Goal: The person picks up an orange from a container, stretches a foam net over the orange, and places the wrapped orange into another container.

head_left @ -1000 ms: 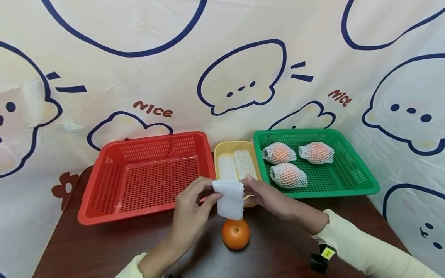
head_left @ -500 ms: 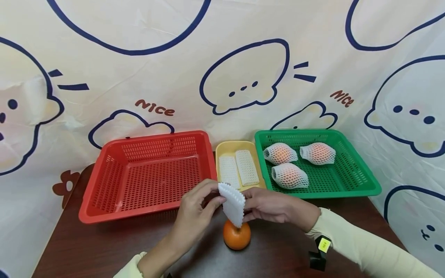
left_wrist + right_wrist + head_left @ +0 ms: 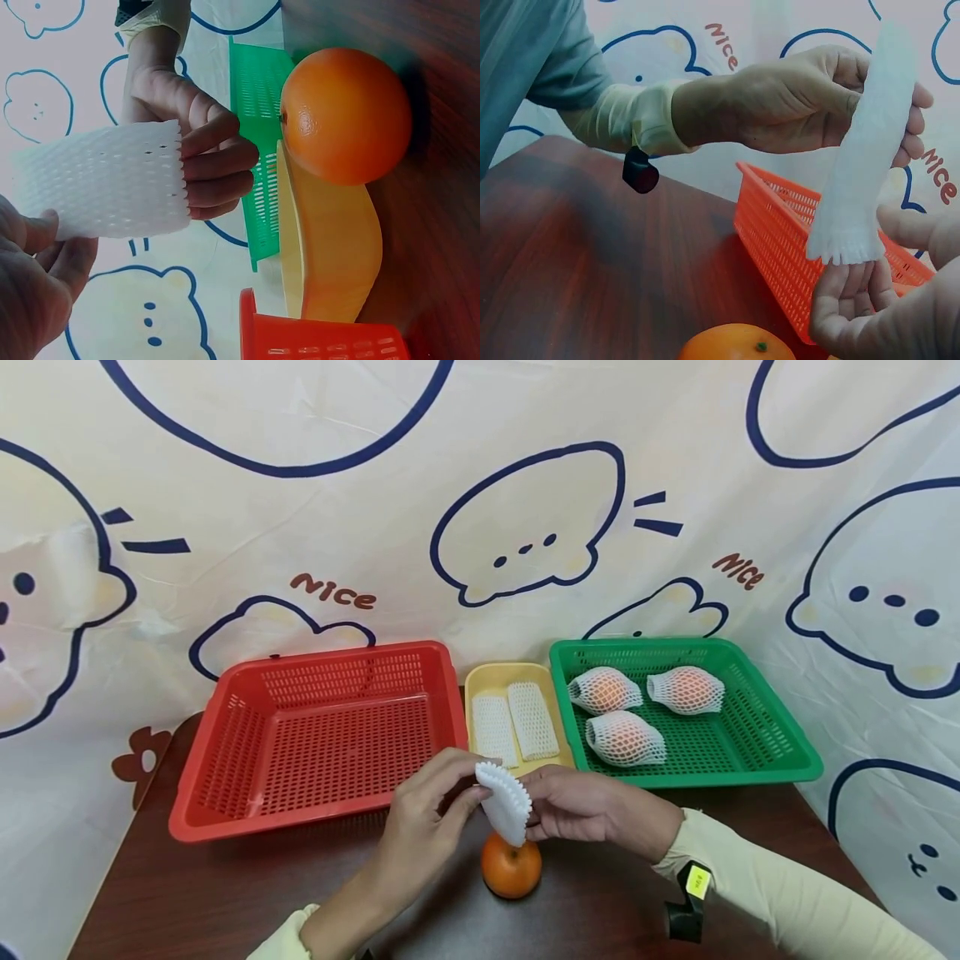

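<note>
A white foam fruit net [image 3: 506,803] hangs just above an orange [image 3: 512,865] on the dark table. My left hand [image 3: 431,818] pinches the net near its upper end, thumb on one side, as the left wrist view also shows. At its lower end, my right hand [image 3: 581,806] holds the toothed rim. In the right wrist view the fingertips of that hand [image 3: 900,296] reach into the net's mouth, with the thumb along the outside. The orange sits stem up, bare, below both hands.
A red basket [image 3: 315,817] stands at the left. Behind my hands, a yellow tray [image 3: 480,675] holds two flat foam nets [image 3: 533,721]. On the right, a green basket [image 3: 750,777] contains three netted fruits [image 3: 626,739]. A printed cloth [image 3: 375,543] hangs behind.
My right hand has moved down to the net's lower rim. The net has turned edge-on and its mouth now gapes wider. The orange has stayed put.
</note>
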Available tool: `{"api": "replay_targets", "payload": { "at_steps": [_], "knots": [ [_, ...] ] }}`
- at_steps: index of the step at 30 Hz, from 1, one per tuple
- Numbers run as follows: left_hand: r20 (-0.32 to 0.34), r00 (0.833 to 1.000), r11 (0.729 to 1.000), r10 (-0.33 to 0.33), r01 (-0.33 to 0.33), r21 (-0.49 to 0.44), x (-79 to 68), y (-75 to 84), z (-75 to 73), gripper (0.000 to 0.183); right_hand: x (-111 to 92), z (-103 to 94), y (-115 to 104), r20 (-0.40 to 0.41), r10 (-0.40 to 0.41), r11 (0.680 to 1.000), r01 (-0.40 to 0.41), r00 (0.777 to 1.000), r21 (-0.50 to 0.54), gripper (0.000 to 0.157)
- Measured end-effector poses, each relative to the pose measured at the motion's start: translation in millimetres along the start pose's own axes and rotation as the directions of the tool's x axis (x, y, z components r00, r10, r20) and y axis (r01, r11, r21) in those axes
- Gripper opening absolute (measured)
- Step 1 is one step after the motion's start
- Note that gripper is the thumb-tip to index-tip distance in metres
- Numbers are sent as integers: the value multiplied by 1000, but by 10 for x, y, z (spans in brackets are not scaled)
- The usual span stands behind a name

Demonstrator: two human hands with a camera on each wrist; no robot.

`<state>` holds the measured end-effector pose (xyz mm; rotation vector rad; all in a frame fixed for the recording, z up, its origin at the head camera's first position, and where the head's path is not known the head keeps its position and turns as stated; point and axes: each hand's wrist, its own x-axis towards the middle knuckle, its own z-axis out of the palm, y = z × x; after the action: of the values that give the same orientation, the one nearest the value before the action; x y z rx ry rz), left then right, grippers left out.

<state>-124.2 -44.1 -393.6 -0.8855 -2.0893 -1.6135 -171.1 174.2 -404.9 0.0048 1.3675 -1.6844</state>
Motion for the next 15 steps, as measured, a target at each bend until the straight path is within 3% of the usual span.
{"api": "replay_targets", "payload": {
  "at_steps": [9, 13, 15],
  "knots": [
    [-78, 996, 999, -31, 29, -34, -2, -10, -1, 36, 22, -8, 8, 76, -30, 997, 25, 997, 72, 29],
    [-84, 987, 989, -138, 132, -73, -28, -16, -3, 48, 50, -27, 3, 118, -87, 989, 71, 989, 129, 33],
    [-93, 968, 969, -235, 225, -105, -49, -22, 3, 49, 63, -41, 1, 134, -118, 982, 96, 984, 163, 30]
  ]
}}
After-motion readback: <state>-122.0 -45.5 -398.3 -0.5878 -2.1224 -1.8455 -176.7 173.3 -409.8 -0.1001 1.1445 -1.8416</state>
